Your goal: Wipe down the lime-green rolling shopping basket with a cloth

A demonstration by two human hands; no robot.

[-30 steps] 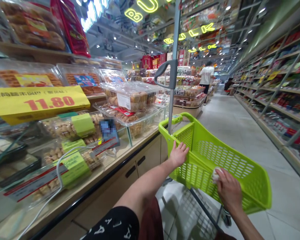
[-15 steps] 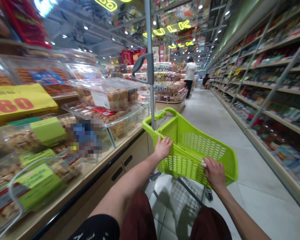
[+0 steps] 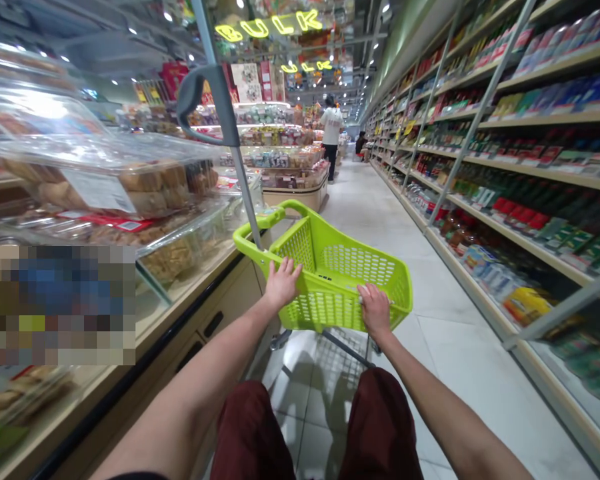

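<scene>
A lime-green plastic shopping cart [image 3: 353, 303] with perforated sides stands sideways in front of my knees. My left hand [image 3: 283, 283] rests on its near rim, fingers curled over the edge beside a divider [image 3: 300, 243]. Farther right, my right hand [image 3: 376, 308] grips the same rim, with a small whitish bit showing by its fingers, too small to name. No goods show in the visible part of the basket. At the cart's left end rises a metal pole [image 3: 245, 187] with a grey looped handle [image 3: 205, 103].
Clear plastic boxes of baked goods [image 3: 145, 183] crowd the counter [image 3: 230, 300] close on my left. Stocked shelves [image 3: 530, 173] line the right side. Down the tiled aisle [image 3: 360, 207], a person in a white top [image 3: 331, 127] stands near a round-cornered display [image 3: 295, 180], with another person low down beyond.
The cart and both hands appear farther left in view, and the counter boxes have slid left and nearer. Both hands stay on the rim. More of the right-hand shelves shows.
</scene>
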